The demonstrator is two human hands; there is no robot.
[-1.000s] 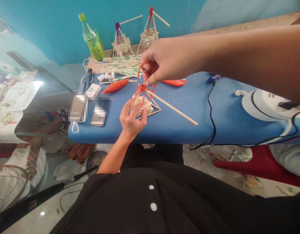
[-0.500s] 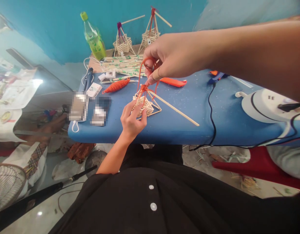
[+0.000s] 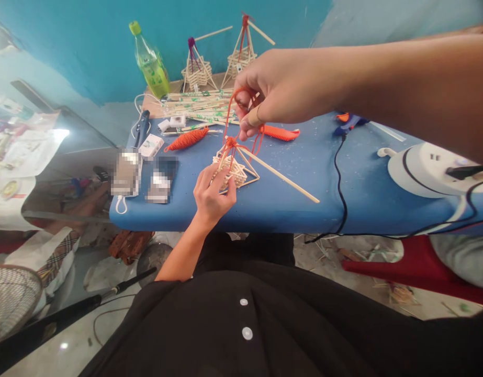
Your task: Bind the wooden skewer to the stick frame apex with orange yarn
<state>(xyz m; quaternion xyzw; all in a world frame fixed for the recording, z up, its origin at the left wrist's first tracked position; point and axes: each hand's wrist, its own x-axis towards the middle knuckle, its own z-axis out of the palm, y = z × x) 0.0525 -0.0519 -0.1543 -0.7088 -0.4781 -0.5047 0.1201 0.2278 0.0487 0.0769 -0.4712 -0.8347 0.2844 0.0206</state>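
Note:
My left hand (image 3: 214,192) grips a small stick frame (image 3: 236,172) made of pale wooden sticks, low over the blue table. Orange yarn (image 3: 230,142) is wound round the frame's peak, with strands running down its sides. One long stick (image 3: 282,177) juts from the peak toward the right. Above the peak, my right hand (image 3: 260,99) pinches the orange yarn, which forms a loop round its fingers. Left of the frame lies a wound bundle of orange yarn (image 3: 188,139). Behind the right hand is an orange ridged object (image 3: 281,133), partly covered.
Two finished-looking stick frames (image 3: 197,73) stand at the back by wrapped chopsticks (image 3: 198,107) and a green-capped bottle (image 3: 152,65). A blue glue gun (image 3: 351,123) with a black cord and a white power strip tower (image 3: 425,167) sit at right. Small boxes (image 3: 151,145) lie left.
My right hand has risen slightly away from the frame's peak, drawing the orange yarn up. The left hand and the frame have hardly moved.

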